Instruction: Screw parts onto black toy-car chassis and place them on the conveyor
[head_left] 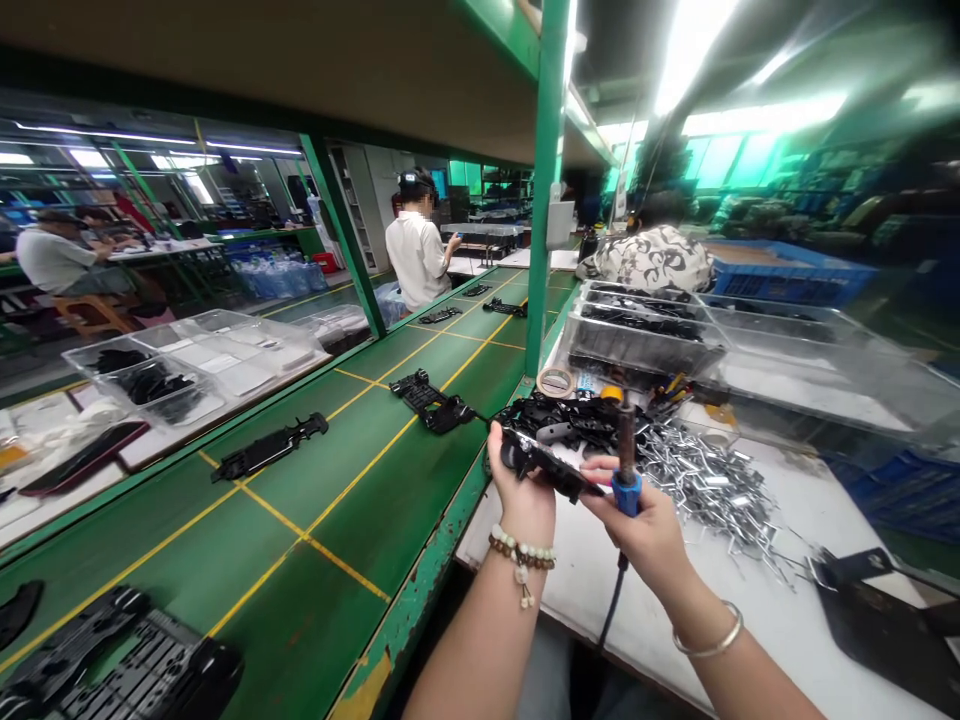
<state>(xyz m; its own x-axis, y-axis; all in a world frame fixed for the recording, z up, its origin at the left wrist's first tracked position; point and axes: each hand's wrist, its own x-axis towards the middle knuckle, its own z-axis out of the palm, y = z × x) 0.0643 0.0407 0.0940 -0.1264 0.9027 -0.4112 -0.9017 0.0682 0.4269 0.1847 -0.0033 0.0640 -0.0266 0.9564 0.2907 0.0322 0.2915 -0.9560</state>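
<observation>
My left hand [523,495], with a beaded bracelet at the wrist, is wrapped round one end of a black plastic part [547,467], tilted above the table's left edge. My right hand [649,530] grips a blue-handled electric screwdriver or soldering tool [627,490], its cord hanging down; I cannot tell which it is. The fingertips of that hand also touch the right end of the black part. The tool stands upright, metal end up. Behind both hands lies a heap of black parts [585,415], and a pile of silvery metal pieces [705,490] spreads to the right.
A green conveyor belt [322,510] with yellow lines carries several black parts, one large at the lower left. A green post [541,220] rises beside the belt. Clear plastic bins [645,345] stand behind the heaps; a tape roll [556,381] lies near. Other people sit or stand farther back.
</observation>
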